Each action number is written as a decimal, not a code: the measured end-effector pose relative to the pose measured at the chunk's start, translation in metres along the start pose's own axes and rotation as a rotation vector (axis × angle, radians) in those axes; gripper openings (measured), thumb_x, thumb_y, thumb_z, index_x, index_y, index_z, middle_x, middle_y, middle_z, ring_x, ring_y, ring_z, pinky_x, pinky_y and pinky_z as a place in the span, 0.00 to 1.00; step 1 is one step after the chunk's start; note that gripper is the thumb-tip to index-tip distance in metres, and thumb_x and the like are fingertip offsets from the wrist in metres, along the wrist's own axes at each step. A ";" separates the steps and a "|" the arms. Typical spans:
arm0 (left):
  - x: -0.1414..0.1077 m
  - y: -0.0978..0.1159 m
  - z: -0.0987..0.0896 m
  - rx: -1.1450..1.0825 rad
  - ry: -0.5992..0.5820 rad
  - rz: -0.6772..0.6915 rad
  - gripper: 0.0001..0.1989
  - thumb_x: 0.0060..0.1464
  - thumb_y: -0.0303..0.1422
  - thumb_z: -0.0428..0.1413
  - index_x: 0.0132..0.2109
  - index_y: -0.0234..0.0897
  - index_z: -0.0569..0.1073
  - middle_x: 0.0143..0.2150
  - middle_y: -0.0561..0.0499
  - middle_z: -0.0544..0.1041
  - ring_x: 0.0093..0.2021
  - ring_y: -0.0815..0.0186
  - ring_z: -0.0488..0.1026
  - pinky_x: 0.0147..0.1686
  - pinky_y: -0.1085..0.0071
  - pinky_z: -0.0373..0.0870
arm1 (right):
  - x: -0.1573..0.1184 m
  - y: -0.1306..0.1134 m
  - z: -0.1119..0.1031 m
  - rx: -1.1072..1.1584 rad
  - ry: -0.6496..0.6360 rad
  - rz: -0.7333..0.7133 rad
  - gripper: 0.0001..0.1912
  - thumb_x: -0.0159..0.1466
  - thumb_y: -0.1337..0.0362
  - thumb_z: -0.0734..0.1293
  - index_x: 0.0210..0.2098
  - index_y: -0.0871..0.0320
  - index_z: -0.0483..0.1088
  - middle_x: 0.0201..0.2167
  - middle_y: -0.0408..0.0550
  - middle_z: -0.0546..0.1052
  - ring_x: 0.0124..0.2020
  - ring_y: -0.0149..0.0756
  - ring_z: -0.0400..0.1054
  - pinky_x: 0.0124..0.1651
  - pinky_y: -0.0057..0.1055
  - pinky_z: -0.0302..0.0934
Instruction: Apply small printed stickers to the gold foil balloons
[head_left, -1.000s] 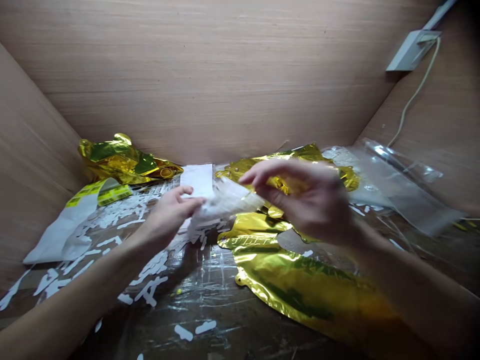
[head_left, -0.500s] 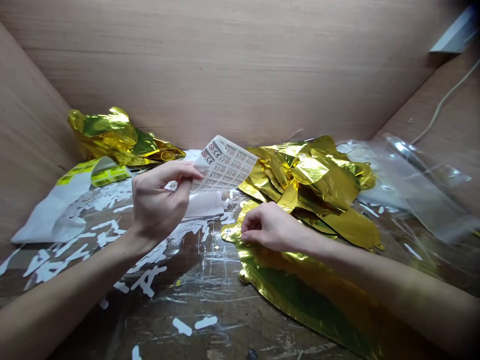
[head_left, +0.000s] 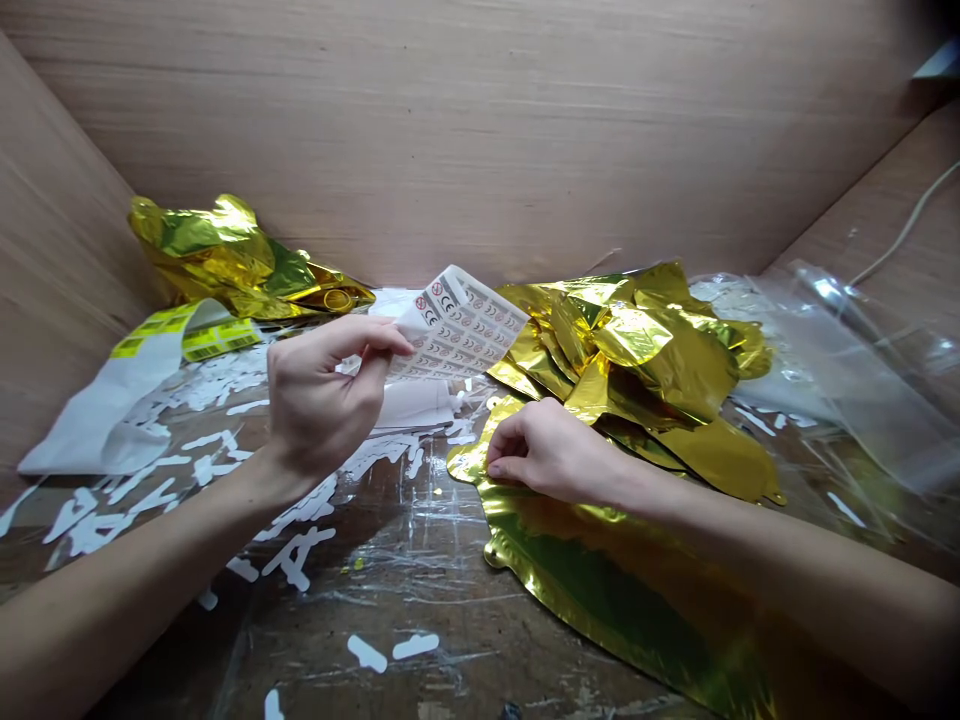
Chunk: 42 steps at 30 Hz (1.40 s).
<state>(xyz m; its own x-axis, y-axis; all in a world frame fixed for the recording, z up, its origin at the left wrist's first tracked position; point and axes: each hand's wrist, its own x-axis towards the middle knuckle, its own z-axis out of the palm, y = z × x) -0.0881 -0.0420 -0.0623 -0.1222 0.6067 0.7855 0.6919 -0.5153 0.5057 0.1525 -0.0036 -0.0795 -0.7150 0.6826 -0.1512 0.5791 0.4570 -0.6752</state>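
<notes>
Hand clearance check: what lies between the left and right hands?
In the head view, a white paper piece and white scraps lie between the left hand and right hand, on clear plastic sheeting, with the printed label sheet just above.

This looks like a small packing station in a workshop rather than a home: a booth closed on three sides by wood-veneer panels (head_left: 465, 130), with a table (head_left: 420, 650) at its base spread with scuffed clear plastic film (head_left: 390, 530). A white power cord (head_left: 904, 225) runs along the right panel. Stock and its waste lie about: gold foil balloons (head_left: 637, 350) heaped toward the back edge, a sheet of printed labels (head_left: 461, 325) bearing CE marks, white label strips (head_left: 296, 555) littering the left side, and a clear plastic bag (head_left: 847, 370) at the back right corner
</notes>
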 end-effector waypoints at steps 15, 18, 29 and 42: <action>-0.026 0.013 0.013 0.142 -0.321 0.153 0.08 0.60 0.25 0.56 0.43 0.37 0.80 0.44 0.49 0.83 0.43 0.62 0.80 0.45 0.64 0.76 | 0.007 0.000 -0.006 -0.270 0.171 -0.047 0.13 0.51 0.65 0.79 0.36 0.58 0.81 0.25 0.43 0.80 0.26 0.31 0.69 0.30 0.28 0.56; -0.038 0.011 0.021 0.222 -0.475 0.150 0.11 0.58 0.33 0.62 0.48 0.36 0.77 0.48 0.46 0.81 0.46 0.56 0.78 0.49 0.58 0.73 | 0.013 0.006 -0.013 -0.161 0.058 0.063 0.10 0.52 0.59 0.80 0.29 0.58 0.81 0.24 0.44 0.79 0.27 0.32 0.71 0.29 0.27 0.57; -0.045 -0.004 0.032 0.189 -0.643 -0.016 0.19 0.53 0.43 0.68 0.49 0.41 0.76 0.47 0.48 0.78 0.44 0.56 0.76 0.43 0.61 0.71 | -0.036 -0.005 0.007 -0.429 0.157 -0.114 0.11 0.67 0.63 0.67 0.37 0.61 0.80 0.35 0.53 0.81 0.38 0.39 0.73 0.44 0.35 0.65; -0.047 -0.012 0.030 0.161 -0.608 -0.016 0.18 0.54 0.44 0.67 0.47 0.39 0.76 0.47 0.47 0.78 0.45 0.55 0.76 0.45 0.60 0.71 | -0.115 -0.011 0.082 -1.187 0.197 -0.364 0.24 0.58 0.69 0.64 0.51 0.73 0.78 0.52 0.72 0.78 0.53 0.63 0.75 0.49 0.50 0.76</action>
<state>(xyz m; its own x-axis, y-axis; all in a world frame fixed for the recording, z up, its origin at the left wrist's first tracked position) -0.0695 -0.0455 -0.1159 0.2599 0.8739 0.4109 0.7976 -0.4341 0.4187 0.1958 -0.1342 -0.1139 -0.8958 0.4360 0.0861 0.4288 0.7971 0.4251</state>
